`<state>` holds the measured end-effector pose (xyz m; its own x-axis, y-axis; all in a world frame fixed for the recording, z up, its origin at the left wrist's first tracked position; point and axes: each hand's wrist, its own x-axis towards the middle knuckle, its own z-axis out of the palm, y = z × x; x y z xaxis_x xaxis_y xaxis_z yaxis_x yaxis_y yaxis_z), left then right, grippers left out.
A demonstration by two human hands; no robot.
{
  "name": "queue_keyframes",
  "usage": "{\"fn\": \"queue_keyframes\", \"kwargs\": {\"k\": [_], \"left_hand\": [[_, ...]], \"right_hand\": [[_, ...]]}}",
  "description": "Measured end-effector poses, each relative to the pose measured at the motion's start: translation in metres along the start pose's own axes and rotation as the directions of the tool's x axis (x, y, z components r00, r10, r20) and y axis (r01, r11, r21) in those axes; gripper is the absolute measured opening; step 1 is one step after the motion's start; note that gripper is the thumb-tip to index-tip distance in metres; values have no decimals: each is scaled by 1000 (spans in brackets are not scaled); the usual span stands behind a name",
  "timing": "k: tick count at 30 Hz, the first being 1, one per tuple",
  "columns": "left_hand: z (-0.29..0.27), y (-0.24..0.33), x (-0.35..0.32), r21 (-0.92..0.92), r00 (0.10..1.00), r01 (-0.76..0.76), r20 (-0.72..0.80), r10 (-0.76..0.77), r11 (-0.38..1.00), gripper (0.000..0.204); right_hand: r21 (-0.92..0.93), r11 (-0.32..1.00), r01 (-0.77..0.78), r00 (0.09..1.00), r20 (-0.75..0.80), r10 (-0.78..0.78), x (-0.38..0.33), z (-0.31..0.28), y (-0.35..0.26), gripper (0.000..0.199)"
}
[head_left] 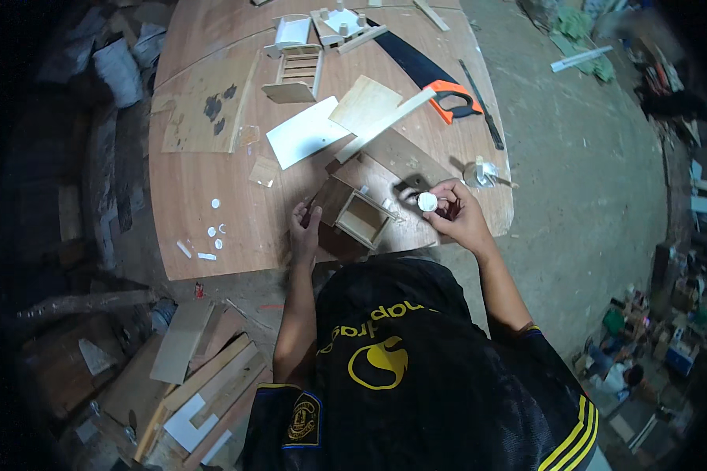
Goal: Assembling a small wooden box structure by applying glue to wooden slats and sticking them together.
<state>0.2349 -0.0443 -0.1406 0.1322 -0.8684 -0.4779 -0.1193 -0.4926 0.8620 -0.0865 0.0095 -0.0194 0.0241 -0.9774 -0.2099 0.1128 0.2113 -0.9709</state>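
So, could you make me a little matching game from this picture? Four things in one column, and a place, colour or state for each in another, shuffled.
Things:
1. saw
2. white disc
3. box
4. big board

Places, colours and states:
A. between the left hand and the right hand, with an opening showing
B. marked with dark blotches
C. orange and black at one end
D. held in the right hand's fingers

Right pairs: 1-C, 2-D, 3-A, 4-B
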Motion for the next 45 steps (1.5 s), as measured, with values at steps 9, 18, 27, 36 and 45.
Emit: {"fn": "queue_keyframes", "kwargs": {"k": [9,18,27,36,45], "left_hand": [[47,90,-43,144,963,-253,-53,262,957,30],[98,143,-63,110,934,-285,254,251,952,38],[113,144,-52,160,918,-214,371,143,964,43],[112,128,-46,129,905,-162,415,95,978,40],[101,152,-35,-168,863,201,496,-94,965,36]], "right_hand": [[-464,878,117,992,105,-76,48,-7,-8,40],[-535,844,38,986,158,56,82,9,-35,40],[-539,827,159,961,277,-5,82,1,-34,41],[-521,845,116,956,289,47,77,0,-35,39],[-584,690,427,899,351,-260,96,4,-29,33]]}}
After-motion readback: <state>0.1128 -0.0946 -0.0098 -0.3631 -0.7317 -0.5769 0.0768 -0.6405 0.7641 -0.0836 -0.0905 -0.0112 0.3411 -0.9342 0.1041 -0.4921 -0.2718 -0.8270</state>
